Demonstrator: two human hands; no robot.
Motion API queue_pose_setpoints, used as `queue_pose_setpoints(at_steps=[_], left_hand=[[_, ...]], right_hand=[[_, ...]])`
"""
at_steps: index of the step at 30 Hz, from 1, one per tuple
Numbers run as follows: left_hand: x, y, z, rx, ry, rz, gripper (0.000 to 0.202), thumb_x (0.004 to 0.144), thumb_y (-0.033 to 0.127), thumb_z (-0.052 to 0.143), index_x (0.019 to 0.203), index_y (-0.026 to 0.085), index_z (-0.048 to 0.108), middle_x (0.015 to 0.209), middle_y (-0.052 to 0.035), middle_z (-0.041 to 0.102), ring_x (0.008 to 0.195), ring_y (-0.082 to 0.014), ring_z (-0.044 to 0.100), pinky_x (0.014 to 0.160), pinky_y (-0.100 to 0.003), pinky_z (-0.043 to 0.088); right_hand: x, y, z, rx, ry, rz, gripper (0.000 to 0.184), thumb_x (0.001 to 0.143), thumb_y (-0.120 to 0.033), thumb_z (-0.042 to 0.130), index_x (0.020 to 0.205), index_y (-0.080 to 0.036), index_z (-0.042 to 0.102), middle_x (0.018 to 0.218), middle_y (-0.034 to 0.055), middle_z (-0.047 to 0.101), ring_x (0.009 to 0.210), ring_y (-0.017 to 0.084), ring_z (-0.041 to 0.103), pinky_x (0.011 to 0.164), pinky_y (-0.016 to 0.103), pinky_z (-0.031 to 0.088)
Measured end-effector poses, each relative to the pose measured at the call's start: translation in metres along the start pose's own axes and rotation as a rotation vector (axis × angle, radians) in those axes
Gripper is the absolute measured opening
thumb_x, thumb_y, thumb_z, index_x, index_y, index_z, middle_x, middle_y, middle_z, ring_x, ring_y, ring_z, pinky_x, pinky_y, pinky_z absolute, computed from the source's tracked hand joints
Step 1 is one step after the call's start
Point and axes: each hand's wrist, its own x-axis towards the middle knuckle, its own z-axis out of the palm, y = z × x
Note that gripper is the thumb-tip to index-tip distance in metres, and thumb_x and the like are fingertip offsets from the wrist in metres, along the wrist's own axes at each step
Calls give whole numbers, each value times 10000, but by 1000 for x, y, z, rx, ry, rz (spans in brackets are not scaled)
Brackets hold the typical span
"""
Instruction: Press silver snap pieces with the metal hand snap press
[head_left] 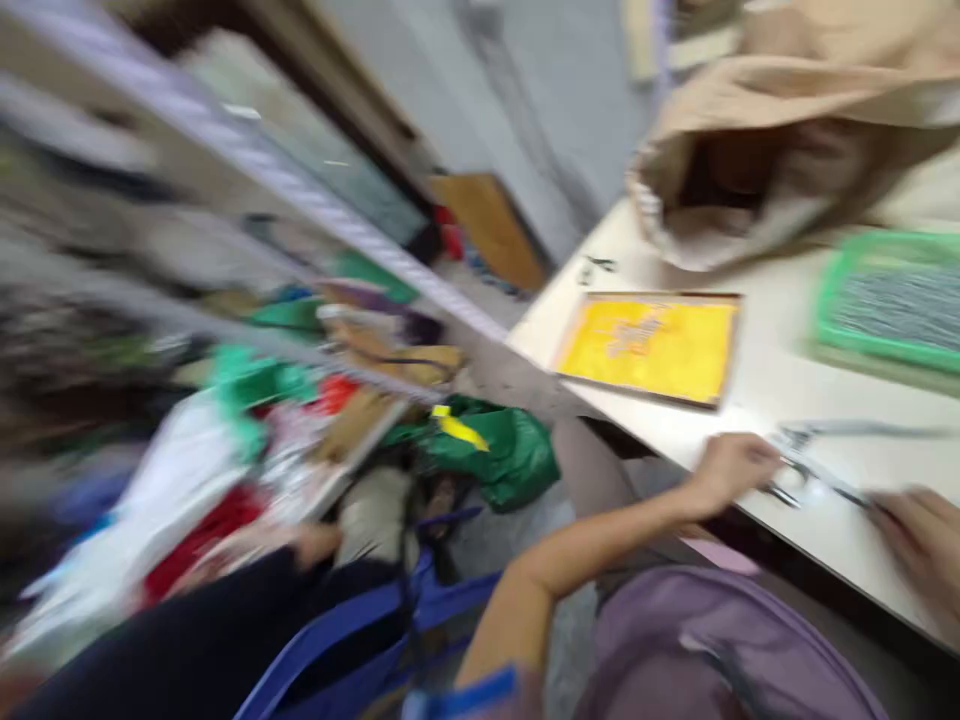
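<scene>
My left hand (731, 470) is closed in a pinch at the front edge of the white table (795, 370). Its fingertips meet a small shiny metal piece (793, 466), too blurred to name. At the right edge, my right hand (919, 540) is closed around the dark end of a slim metal tool (844, 488). That tool points left, towards my left fingertips. Just behind it on the table lies a long thin grey metal item (870, 430). Motion blurs both hands.
A yellow mat in a dark-edged tray (652, 345) holds small pieces. Behind it are black scissors (598, 268) and an open tan cloth bag (750, 250); a green tray (825, 310) of small grey pieces stands right. Bags and a person's dark-clothed limb (187, 640) are left.
</scene>
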Motion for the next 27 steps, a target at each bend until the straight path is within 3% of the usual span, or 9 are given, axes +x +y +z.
queue_pose_setpoints(at_steps=[1, 3, 10, 16, 22, 27], left_hand=[[-2, 1, 14, 1, -52, -12, 134, 813, 237, 674, 863, 123, 724, 821, -33, 709, 780, -154, 650, 714, -239, 512], [0, 5, 27, 35, -99, -45, 79, 768, 181, 678, 788, 123, 727, 739, -20, 706, 722, -136, 642, 679, -216, 490], [7, 20, 20, 171, -161, -143, 119, 738, 205, 651, 758, 119, 732, 589, 13, 634, 561, -97, 555, 556, -192, 419], [8, 23, 15, 302, -189, -231, 117, 752, 198, 637, 720, 105, 700, 471, 55, 508, 426, -58, 419, 438, -171, 339], [16, 26, 15, 312, -296, -340, 107, 806, 176, 627, 744, 101, 671, 406, 60, 495, 368, -61, 446, 412, -154, 371], [24, 26, 14, 304, -375, -393, 91, 807, 168, 660, 755, 95, 670, 412, 52, 528, 365, -68, 493, 436, -164, 437]], right_hand=[[-17, 1, -8, -38, -49, 64, 137, 959, -254, 478, 959, -250, 614, 908, 46, 621, 741, 149, 587, 551, 263, 435], [-33, -1, -19, -118, -165, 102, 187, 929, -166, 418, 875, -233, 584, 791, 36, 581, 687, 170, 560, 523, 292, 386], [-26, -6, -24, -221, -205, 127, 256, 854, -4, 378, 876, -195, 547, 855, 46, 588, 728, 166, 556, 580, 273, 368], [-33, -3, -15, -224, -130, 85, 251, 830, 28, 417, 836, -198, 524, 809, 30, 571, 715, 166, 550, 587, 267, 350], [-33, -1, -8, -254, -28, 39, 257, 809, 39, 413, 811, -203, 500, 763, 26, 549, 644, 167, 507, 539, 277, 296], [-33, -2, -5, -268, -24, 58, 248, 811, 33, 426, 816, -201, 506, 768, 30, 556, 645, 167, 506, 549, 284, 293]])
